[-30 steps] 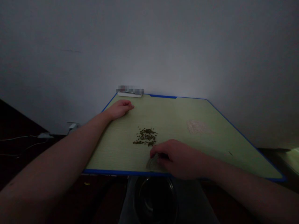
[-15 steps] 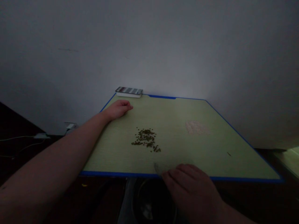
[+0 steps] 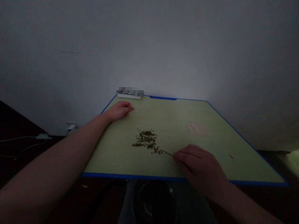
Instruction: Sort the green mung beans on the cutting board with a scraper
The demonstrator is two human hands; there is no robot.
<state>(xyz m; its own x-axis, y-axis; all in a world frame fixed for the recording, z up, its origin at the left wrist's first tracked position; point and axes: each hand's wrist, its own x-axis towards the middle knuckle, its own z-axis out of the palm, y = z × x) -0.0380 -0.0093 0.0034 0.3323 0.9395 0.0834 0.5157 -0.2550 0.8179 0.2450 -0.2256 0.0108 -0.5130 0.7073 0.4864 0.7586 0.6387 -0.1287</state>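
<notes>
A small heap of dark green beans (image 3: 146, 141) lies near the middle of a pale green table (image 3: 177, 118) with a blue edge. My right hand (image 3: 198, 165) is closed on a thin flat tool (image 3: 167, 152) whose tip touches the right side of the heap. My left hand (image 3: 120, 109) rests at the table's far left corner with its fingers curled, holding nothing that I can see. A pale patch of white grains (image 3: 198, 128) lies on the right half of the table.
A phone (image 3: 130, 93) lies at the far edge against the wall. A dark round bowl (image 3: 154, 199) sits below the table's near edge, in front of me. Cables and a plug (image 3: 42, 136) lie on the floor at the left.
My right hand dropped below the table's near edge over the bowl, then came back up onto the table with the tool beside the beans. The left hand stayed still.
</notes>
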